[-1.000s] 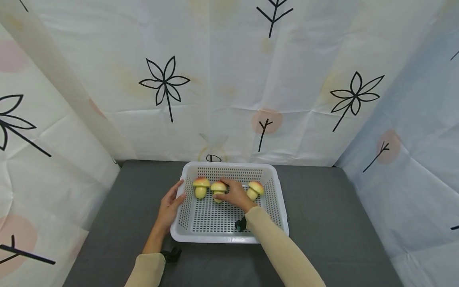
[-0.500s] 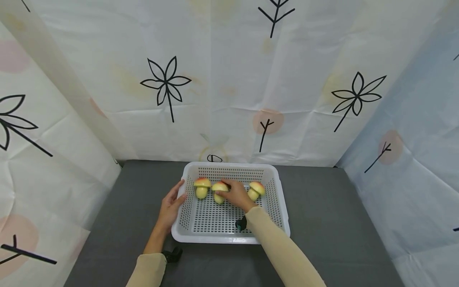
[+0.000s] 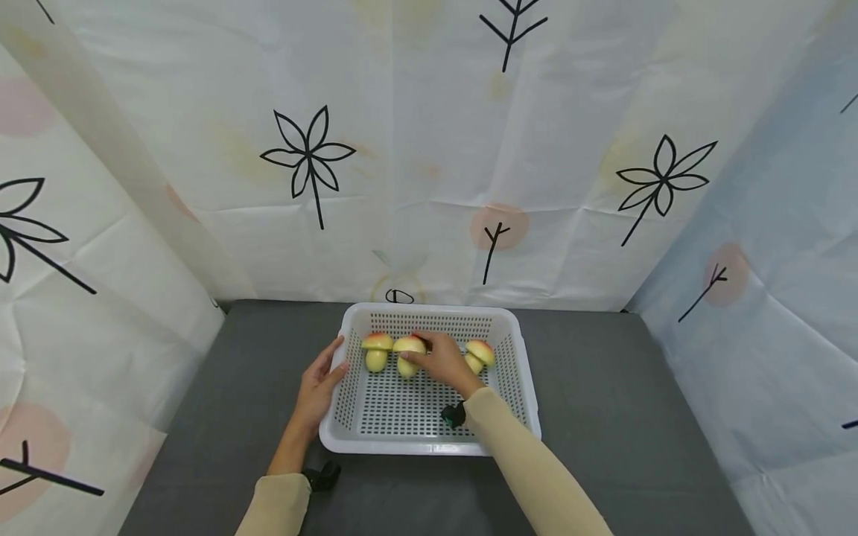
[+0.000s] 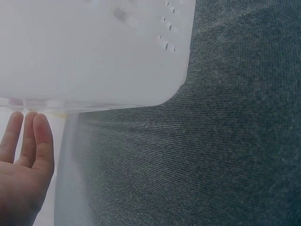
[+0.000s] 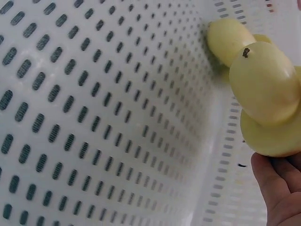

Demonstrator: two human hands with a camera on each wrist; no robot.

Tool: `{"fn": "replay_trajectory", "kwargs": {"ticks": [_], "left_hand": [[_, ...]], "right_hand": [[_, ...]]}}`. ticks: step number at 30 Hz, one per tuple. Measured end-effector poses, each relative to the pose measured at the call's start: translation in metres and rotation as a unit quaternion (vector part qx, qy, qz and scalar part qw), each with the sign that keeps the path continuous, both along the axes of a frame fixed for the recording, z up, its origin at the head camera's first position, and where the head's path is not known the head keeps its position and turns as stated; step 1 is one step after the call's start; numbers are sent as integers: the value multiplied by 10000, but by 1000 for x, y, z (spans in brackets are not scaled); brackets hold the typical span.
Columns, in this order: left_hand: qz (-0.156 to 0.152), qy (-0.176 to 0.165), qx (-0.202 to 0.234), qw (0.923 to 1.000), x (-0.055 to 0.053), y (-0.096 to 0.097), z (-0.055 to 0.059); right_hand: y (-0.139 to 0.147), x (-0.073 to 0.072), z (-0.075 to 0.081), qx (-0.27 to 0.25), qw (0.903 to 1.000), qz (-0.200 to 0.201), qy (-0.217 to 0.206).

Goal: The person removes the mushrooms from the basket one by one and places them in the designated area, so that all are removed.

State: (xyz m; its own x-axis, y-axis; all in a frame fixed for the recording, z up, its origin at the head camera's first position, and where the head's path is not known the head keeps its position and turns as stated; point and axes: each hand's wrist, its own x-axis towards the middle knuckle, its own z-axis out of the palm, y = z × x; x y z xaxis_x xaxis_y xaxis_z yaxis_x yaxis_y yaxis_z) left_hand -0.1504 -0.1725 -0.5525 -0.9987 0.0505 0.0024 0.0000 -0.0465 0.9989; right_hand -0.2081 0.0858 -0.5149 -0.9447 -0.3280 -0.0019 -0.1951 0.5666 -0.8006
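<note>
My right hand (image 3: 445, 365) pinches the middle toy mushroom (image 3: 409, 346), yellow with a reddish cap top, inside a white perforated plastic basket (image 3: 429, 448). In the right wrist view the fingers are at the cap of this mushroom (image 5: 263, 80), its rounded stem facing the camera. Close on its left another toy mushroom (image 3: 377, 356) stands with its stem toward me. Right of the hand a third one (image 3: 479, 351) leans, partly covered by the hand. My left hand (image 3: 315, 391) rests against the basket's left side; its straight fingers (image 4: 43, 141) touch there.
A dark grey cloth covers the table (image 3: 603, 417) under the basket. White curtains with black plant drawings (image 3: 415, 164) stand behind and at both sides. Black camera mounts sit on the left wrist (image 3: 322, 476) and right wrist (image 3: 453, 415).
The right hand's thumb has shifted slightly up on the middle mushroom, which has turned a little and sits closer to the left mushroom. The left hand stays at the basket's side.
</note>
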Motion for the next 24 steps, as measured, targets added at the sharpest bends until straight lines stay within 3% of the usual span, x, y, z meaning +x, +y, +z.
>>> {"fn": "replay_trajectory", "kwargs": {"ticks": [4, 13, 18, 24], "left_hand": [[10, 14, -17, 10000, 0, 0, 0], [-4, 46, 2, 10000, 1, 1, 1], [5, 45, 7, 10000, 1, 0, 0], [-6, 54, 9, 10000, 1, 0, 0]], "right_hand": [[3, 2, 11, -150, 9998, -71, -141], [14, 10, 37, -707, 9975, -70, 19], [18, 18, 46, -1044, 9944, 48, 185], [26, 31, 58, -1093, 9936, -31, 278]]}}
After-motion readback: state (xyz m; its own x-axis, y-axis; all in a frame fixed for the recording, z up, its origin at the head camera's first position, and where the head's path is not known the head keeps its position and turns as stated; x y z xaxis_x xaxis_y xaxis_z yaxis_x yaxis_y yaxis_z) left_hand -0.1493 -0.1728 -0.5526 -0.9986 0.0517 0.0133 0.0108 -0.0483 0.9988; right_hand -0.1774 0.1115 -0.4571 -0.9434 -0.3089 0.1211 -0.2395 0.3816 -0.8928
